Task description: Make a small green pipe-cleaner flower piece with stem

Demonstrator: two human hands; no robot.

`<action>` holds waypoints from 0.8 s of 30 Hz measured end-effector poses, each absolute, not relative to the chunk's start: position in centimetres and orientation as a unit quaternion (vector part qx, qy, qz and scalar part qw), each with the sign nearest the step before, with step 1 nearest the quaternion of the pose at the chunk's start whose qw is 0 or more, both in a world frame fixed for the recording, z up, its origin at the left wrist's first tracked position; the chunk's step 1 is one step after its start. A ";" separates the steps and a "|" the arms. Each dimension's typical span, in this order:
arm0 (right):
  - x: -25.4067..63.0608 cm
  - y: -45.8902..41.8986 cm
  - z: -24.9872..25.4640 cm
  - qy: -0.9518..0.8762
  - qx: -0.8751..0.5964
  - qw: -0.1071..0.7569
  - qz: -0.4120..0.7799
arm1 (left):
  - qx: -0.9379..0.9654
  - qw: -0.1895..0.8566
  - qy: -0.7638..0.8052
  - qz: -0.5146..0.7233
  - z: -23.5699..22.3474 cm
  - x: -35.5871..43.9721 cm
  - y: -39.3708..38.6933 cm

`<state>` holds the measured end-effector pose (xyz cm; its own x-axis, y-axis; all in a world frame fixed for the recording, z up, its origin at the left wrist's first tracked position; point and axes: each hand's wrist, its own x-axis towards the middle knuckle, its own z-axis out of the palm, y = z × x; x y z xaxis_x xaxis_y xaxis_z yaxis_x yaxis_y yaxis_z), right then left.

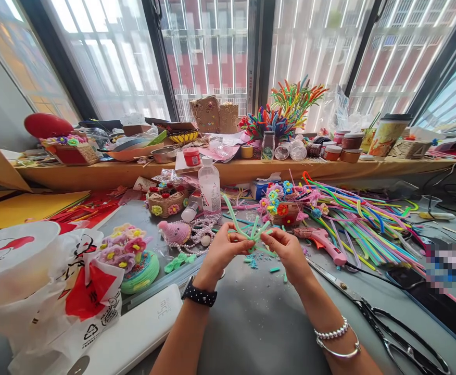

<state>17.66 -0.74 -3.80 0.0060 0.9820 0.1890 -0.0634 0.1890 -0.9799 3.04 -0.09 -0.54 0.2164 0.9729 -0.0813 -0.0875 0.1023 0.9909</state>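
Both hands meet above the middle of the grey table, pinching a bunch of light green pipe cleaners (254,233). My left hand (230,245) grips the bunch from the left, thumb against fingers. From the other side my right hand (285,249) pinches it too. Green stems fan upward and sideways, one long piece rising at the left. Small teal clippings (253,260) lie just below the hands. Left of my left hand is a twisted green pipe-cleaner piece (180,262). Close to my right hand lies a pink hot glue gun (324,245).
Large scissors (368,307) lie at the right near a phone (439,307). Loose pipe cleaners (368,229) spread behind them. A bottle (210,190) stands behind my hands. A white power bank (134,333), a plastic bag (75,291) and a flower pot (140,271) crowd the left.
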 end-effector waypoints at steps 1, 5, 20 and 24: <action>17.7 -0.8 -3.7 -0.542 -0.435 0.554 0.458 | 0.510 0.601 0.441 0.428 -0.4 2.8 -0.2; 17.7 -1.0 -3.6 -0.578 -0.429 0.529 0.449 | 0.539 0.614 0.436 0.378 -0.2 2.2 -0.3; 17.8 -0.8 -3.5 -0.516 -0.405 0.538 0.530 | 0.555 0.591 0.428 0.401 -1.1 3.0 0.1; 17.7 -0.9 -3.3 -0.535 -0.412 0.517 0.526 | 0.582 0.592 0.406 0.381 -1.7 2.9 0.2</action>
<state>17.69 -0.89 -3.33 -0.1264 0.9847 0.1199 -0.1027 0.1073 -0.9889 2.95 0.24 -1.66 0.3791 0.9246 -0.0376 0.0213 0.0319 0.9993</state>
